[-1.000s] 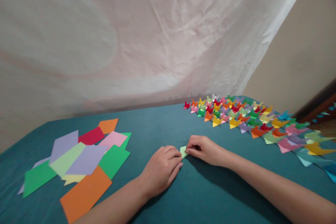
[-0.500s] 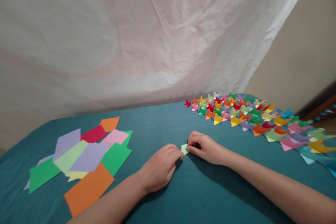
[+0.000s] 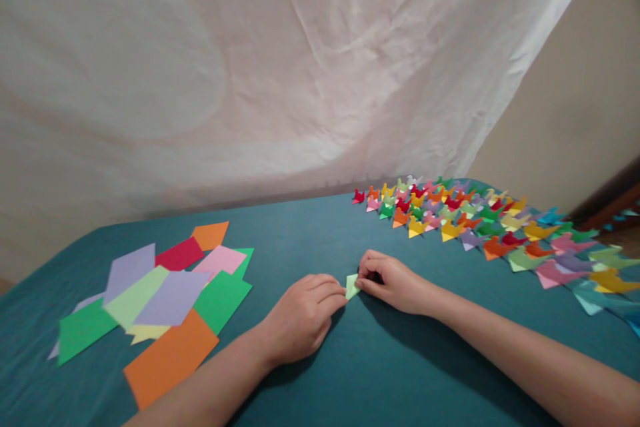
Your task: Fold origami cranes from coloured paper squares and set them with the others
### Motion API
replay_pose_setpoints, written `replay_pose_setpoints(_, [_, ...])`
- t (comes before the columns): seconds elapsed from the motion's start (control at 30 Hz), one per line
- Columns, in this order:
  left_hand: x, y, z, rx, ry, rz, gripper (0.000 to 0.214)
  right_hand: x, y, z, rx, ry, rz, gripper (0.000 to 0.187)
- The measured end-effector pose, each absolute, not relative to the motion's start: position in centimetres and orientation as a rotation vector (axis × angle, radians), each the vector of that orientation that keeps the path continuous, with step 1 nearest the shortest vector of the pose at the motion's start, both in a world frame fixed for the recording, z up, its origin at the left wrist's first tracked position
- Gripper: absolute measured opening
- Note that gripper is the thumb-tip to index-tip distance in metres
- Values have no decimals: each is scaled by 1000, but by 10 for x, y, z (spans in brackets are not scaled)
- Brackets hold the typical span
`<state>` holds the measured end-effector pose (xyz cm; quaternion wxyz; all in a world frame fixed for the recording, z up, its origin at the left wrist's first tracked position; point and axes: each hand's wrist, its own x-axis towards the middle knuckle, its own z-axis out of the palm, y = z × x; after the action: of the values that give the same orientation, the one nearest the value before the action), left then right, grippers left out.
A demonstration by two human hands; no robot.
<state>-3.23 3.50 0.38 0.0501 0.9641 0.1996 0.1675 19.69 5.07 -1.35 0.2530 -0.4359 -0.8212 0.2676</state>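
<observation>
A small folded piece of light green paper [image 3: 352,285] is between my hands, low over the teal cloth. My right hand [image 3: 390,282] pinches its right side between thumb and curled fingers. My left hand [image 3: 306,317] is closed, with its fingertips at the paper's left edge; the thumb is hidden behind the fingers. More of the paper's left side shows than its right, which the right fingers cover.
Loose sheets of coloured paper, among them an orange sheet [image 3: 173,360], overlap on the left. Several rows of folded paper birds [image 3: 453,230] stand at the right. A pale cloth [image 3: 280,80] hangs behind the teal-covered table [image 3: 300,233].
My left fingertips have drawn back slightly to the left, uncovering more of the paper's left edge. My right hand keeps its pinch, almost unmoved. The view has shifted very slightly.
</observation>
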Motion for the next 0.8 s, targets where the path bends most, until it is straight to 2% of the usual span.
replay_pose_setpoints(0.2, [-28, 33, 5, 3031, 567, 533, 26, 197, 51, -15, -1184, -2221, 728, 10])
replay_pose_setpoints(0.8, [-26, 31, 3, 3053, 622, 499, 25, 194, 48, -16, -1241, -2181, 695, 8])
